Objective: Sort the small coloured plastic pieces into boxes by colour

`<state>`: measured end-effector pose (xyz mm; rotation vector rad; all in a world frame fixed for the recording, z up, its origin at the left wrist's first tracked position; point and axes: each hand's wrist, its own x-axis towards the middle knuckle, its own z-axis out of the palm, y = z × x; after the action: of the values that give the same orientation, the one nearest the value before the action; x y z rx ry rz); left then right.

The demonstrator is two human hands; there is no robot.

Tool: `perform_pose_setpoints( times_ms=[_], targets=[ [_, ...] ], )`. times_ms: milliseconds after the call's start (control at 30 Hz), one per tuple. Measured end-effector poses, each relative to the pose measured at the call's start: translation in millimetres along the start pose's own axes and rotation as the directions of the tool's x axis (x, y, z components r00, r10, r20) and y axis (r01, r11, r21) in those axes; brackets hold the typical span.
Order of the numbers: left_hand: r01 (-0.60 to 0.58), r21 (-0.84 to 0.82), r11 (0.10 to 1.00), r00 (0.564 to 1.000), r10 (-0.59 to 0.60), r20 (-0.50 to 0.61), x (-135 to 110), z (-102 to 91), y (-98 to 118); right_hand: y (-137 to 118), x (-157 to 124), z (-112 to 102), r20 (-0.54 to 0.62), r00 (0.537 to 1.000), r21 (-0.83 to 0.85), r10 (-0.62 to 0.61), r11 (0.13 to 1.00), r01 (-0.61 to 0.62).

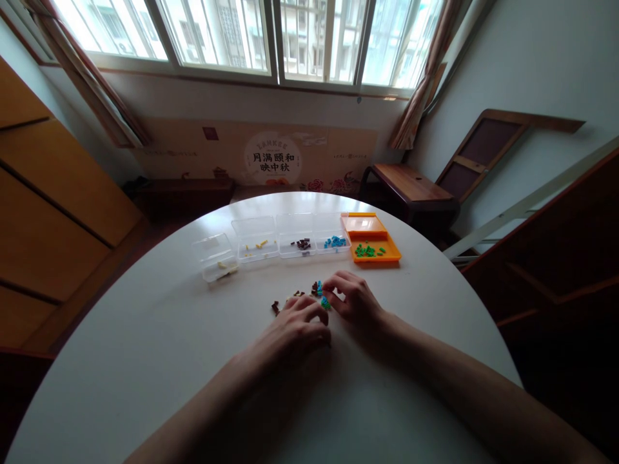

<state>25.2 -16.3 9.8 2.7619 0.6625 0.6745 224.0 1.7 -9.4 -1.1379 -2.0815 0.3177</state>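
Note:
Small loose pieces, looking like tiny building bricks, lie in a loose pile on the white round table (159, 335). Dark brown bricks (275, 308) are at the pile's left, and cream pieces show partly behind my left hand (302, 322). That hand arches low over the near side, fingers bent, with a gap between thumb and fingers and nothing visible in it. From the right, my right hand (355, 298) brings thumb and forefinger together at the small blue bricks (320, 288), seeming to pinch one. Blue and green bricks (325, 302) lie just below its fingertips.
Behind the pile stand clear lidded boxes (256, 256) with yellow, dark brown and blue pieces. An orange box (394, 252) with green pieces is at their right, and a small clear box (213, 274) at their left. A wooden bench (411, 180) stands beyond the table.

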Motion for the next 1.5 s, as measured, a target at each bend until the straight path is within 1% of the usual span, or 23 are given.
perform_pose_setpoints(
  times_ms=[33, 67, 133, 167, 200, 267, 333, 433, 567, 700, 800, 867, 933, 1033, 1133, 1200, 1300, 1400, 1500],
  targets=[
    [0.046, 0.024, 0.999, 0.995, -0.043, -0.094, -1.0, 0.5, -3.6, -1.5, 0.1, -0.4, -0.004, 1.0, 0.018, -0.022, 1.0, 0.022],
    [0.101, 0.049, 0.994, 0.976, -0.089, -0.2, -1.9, 0.2, -6.9, -3.3, 0.4, -0.9, -0.006, 0.999, 0.041, -0.047, 0.998, 0.048],
    [0.2, 0.102, 0.975, 0.912, -0.147, -0.383, -2.9, -2.6, -11.7, -7.3, 1.3, -1.8, 0.002, 0.995, 0.091, -0.095, 0.991, 0.094],
    [0.222, 0.13, 0.966, 0.887, -0.145, -0.439, -3.0, -4.3, -12.8, -9.3, 1.9, -2.1, 0.008, 0.993, 0.115, -0.117, 0.987, 0.115],
    [0.222, 0.161, 0.962, 0.873, -0.123, -0.471, -2.8, -5.9, -13.2, -11.0, 2.4, -2.4, 0.014, 0.99, 0.137, -0.14, 0.981, 0.136],
    [0.189, 0.214, 0.958, 0.868, -0.061, -0.492, -2.0, -7.7, -12.2, -13.2, 3.3, -2.4, 0.022, 0.982, 0.169, -0.188, 0.969, 0.181],
    [0.157, 0.239, 0.958, 0.869, -0.019, -0.495, -1.2, -7.2, -10.3, -13.8, 3.6, -1.6, 0.02, 0.974, 0.183, -0.224, 0.959, 0.216],
    [0.148, 0.237, 0.96, 0.872, -0.013, -0.49, -1.6, -4.3, -9.5, -12.6, 3.3, 0.9, 0.013, 0.974, 0.181, -0.227, 0.958, 0.221],
    [0.169, 0.217, 0.961, 0.877, -0.046, -0.479, -4.1, -1.3, -12.7, -9.2, 2.9, 2.7, -0.002, 0.98, 0.142, -0.197, 0.97, 0.196],
    [0.229, 0.198, 0.953, 0.864, -0.106, -0.492, -4.2, -0.8, -15.7, -0.3, 8.3, -4.7, -0.041, 0.988, 0.026, -0.152, 0.988, 0.153],
    [0.291, 0.176, 0.94, 0.85, -0.17, -0.498, -4.2, -0.2, -17.3, 13.5, 22.9, -15.1, -0.1, 0.992, -0.059, -0.074, 0.996, 0.069],
    [0.324, 0.161, 0.932, 0.839, -0.204, -0.504, -5.3, 0.2, -18.4, 25.6, 38.6, -21.1, -0.135, 0.991, -0.088, -0.009, 0.996, -0.003],
    [0.351, 0.142, 0.926, 0.829, -0.236, -0.507, -7.1, 0.5, -19.5, 38.3, 57.0, -24.9, -0.187, 0.98, -0.099, 0.066, 0.991, -0.085],
    [0.382, 0.115, 0.917, 0.821, -0.28, -0.497, -9.2, 0.2, -20.8, 54.3, 81.5, -25.5, -0.242, 0.958, -0.102, 0.155, 0.978, -0.184],
    [0.402, 0.106, 0.909, 0.819, -0.306, -0.485, -9.2, -0.5, -21.3, 61.2, 90.7, -21.6, -0.261, 0.938, -0.092, 0.228, 0.961, -0.259],
    [0.414, 0.11, 0.904, 0.82, -0.318, -0.476, -8.5, -0.7, -21.4, 59.3, 85.4, -18.5, -0.249, 0.938, -0.081, 0.24, 0.96, -0.267],
    [0.433, 0.126, 0.892, 0.83, -0.341, -0.441, -7.3, 0.0, -21.5, 48.7, 64.5, -16.1, -0.215, 0.956, -0.059, 0.199, 0.975, -0.216],
    [0.425, 0.174, 0.889, 0.871, -0.349, -0.345, -6.2, 2.0, -20.8, 35.7, 39.2, -15.8, -0.176, 0.976, -0.036, 0.132, 0.989, -0.14],
    [0.362, 0.253, 0.897, 0.924, -0.309, -0.225, -4.4, 4.3, -19.2, 27.1, 20.3, -14.6, -0.141, 0.986, -0.018, 0.092, 0.995, -0.096]
  ],
)
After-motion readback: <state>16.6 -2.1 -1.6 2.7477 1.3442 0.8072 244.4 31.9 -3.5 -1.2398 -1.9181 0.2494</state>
